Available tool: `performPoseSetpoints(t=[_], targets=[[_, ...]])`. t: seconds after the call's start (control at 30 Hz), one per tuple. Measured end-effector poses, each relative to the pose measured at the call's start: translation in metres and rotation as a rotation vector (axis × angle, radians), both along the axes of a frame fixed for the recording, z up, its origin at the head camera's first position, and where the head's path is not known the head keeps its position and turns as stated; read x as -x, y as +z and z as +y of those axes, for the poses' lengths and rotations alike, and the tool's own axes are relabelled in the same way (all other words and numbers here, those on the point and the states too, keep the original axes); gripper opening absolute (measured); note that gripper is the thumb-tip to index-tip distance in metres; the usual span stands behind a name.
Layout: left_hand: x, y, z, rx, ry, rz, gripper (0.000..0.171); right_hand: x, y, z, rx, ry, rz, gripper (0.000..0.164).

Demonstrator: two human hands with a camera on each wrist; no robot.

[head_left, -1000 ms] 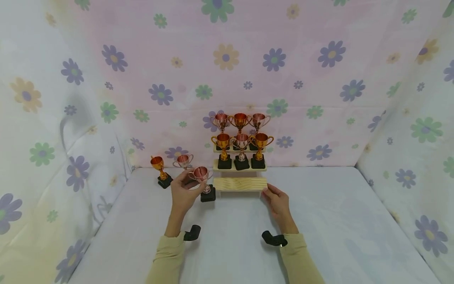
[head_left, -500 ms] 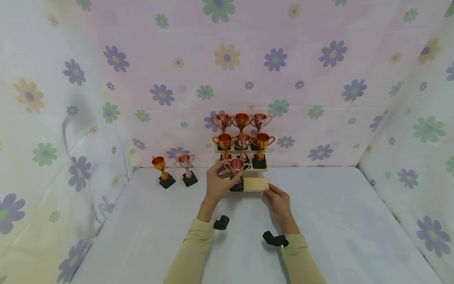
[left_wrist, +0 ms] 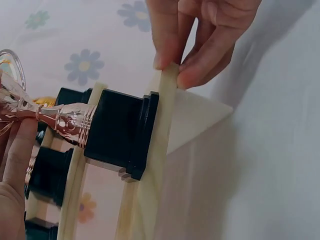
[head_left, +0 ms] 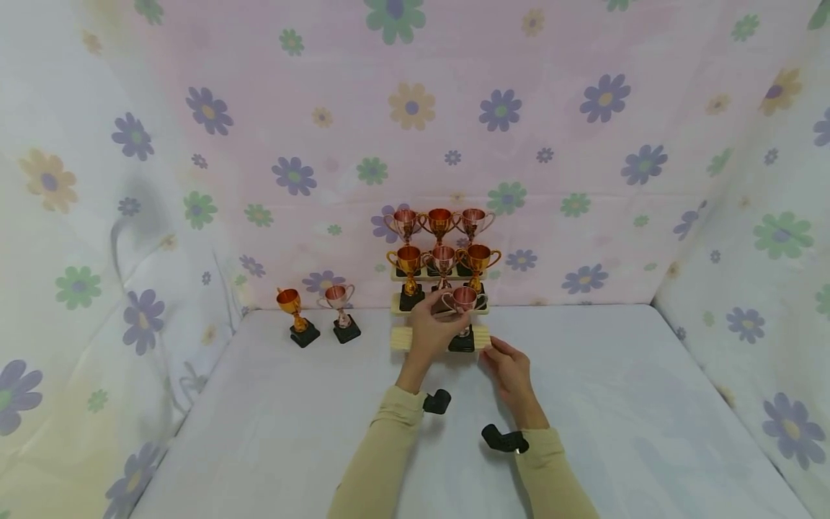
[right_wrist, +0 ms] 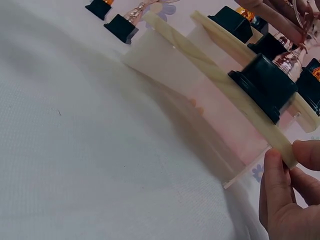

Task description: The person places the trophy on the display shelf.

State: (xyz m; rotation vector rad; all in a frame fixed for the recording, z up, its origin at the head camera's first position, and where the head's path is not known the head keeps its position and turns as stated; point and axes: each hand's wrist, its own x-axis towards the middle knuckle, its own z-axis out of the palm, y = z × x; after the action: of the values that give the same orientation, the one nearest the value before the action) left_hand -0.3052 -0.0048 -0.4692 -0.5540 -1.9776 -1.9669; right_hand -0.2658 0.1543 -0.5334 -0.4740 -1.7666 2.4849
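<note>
My left hand (head_left: 433, 328) grips a rose-gold trophy cup (head_left: 464, 300) by its upper part. The trophy's black base (left_wrist: 117, 132) is on the bottom step of a wooden tiered stand (head_left: 402, 339), toward the right end. With thumb and fingers, my right hand (head_left: 512, 371) pinches the right end of that same step; in the right wrist view the step's edge (right_wrist: 220, 77) runs into those fingers. Gold and rose-gold trophies fill the middle and top tiers, such as a gold trophy (head_left: 408, 258) at the middle tier's left.
On the white table (head_left: 272, 425), left of the stand, a gold trophy (head_left: 292, 304) and a rose-gold trophy (head_left: 340, 299) stand apart. A flower-printed cloth (head_left: 363, 130) hangs behind and along both sides.
Held by my left hand, the rose-gold trophy has travelled right from the table left of the stand onto the bottom step's right part. My right hand has stayed at the step's end.
</note>
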Motion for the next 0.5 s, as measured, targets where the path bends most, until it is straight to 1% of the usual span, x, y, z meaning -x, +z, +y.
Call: performPoseSetpoints(t=[0.13,0.27,0.5], targets=[[0.003,0.000,0.008,0.011,0.003,-0.034,0.044,0.000,0.000,0.000,-0.004,0.003,-0.006,0.043],[0.005,0.001,0.014,0.007,0.013,-0.047,0.043,-0.001,0.001,0.000,0.001,0.006,-0.022,0.044],[0.007,-0.002,0.026,-0.038,0.020,-0.051,0.041,-0.001,0.000,0.000,-0.003,0.003,-0.032,0.043]])
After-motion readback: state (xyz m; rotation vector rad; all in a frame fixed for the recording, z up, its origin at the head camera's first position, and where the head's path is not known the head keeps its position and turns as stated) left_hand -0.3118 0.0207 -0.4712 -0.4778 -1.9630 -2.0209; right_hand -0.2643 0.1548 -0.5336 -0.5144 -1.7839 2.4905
